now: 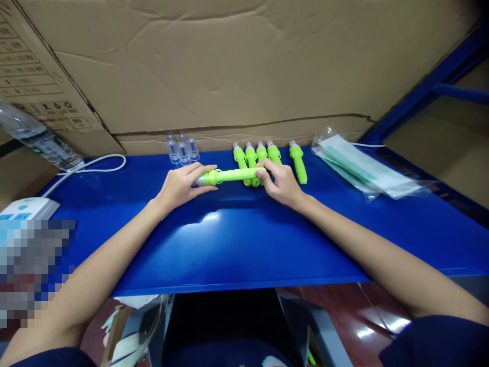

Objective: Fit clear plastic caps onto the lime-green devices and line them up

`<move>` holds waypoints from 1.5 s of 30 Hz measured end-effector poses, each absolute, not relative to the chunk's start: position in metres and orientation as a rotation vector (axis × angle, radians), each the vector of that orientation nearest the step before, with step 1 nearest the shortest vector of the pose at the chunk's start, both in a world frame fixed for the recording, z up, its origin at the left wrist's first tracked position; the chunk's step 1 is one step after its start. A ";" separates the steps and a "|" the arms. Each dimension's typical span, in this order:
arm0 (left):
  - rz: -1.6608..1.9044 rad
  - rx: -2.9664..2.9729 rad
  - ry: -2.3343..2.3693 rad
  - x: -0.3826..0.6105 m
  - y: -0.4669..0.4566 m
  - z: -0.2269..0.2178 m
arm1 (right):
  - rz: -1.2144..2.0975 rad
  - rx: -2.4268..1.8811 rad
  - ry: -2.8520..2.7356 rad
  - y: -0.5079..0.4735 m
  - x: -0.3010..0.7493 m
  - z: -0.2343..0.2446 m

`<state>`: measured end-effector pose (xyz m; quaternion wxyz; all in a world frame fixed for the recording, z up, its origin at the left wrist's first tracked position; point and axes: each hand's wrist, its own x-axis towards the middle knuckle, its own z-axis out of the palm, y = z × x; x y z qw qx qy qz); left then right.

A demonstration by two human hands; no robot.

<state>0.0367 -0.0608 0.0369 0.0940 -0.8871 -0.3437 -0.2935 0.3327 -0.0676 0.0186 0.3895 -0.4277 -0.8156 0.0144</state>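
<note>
Both hands' grip holds a green tube (233,176) above the blue table (237,239), cardboard (229,61) behind.

Bright, even light from above — a white glare patch sits on the blue table (214,216) just below the fingers (202,171), soft shadows under both hands. Edges bow wide-angle; a pixelated block (34,270) covers the lower left — the centre stays sharp.

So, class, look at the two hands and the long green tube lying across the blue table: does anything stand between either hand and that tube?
Nothing visible does. The left hand already grips the capped end of the green tube, and the right hand pinches its other end. The row of green pieces stands just behind it, not between hands and tube.
</note>
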 end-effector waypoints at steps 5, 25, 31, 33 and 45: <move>-0.863 -2.598 -1.004 0.040 -0.063 0.035 | 0.203 -1.169 -2.073 -0.066 0.330 0.018; -1.158 -3.112 -1.483 0.038 -0.055 0.043 | -0.279 -0.921 -2.312 -0.070 0.336 0.022; -1.048 -2.833 -1.200 0.036 -0.054 0.034 | -0.222 -1.024 -2.347 -0.069 0.338 0.022; -0.983 -2.664 -1.083 0.035 -0.055 0.034 | -0.044 -1.078 -2.310 -0.070 0.336 0.023; -0.707 -2.481 -0.983 0.030 -0.053 0.036 | 0.518 -1.078 -2.140 -0.073 0.323 0.025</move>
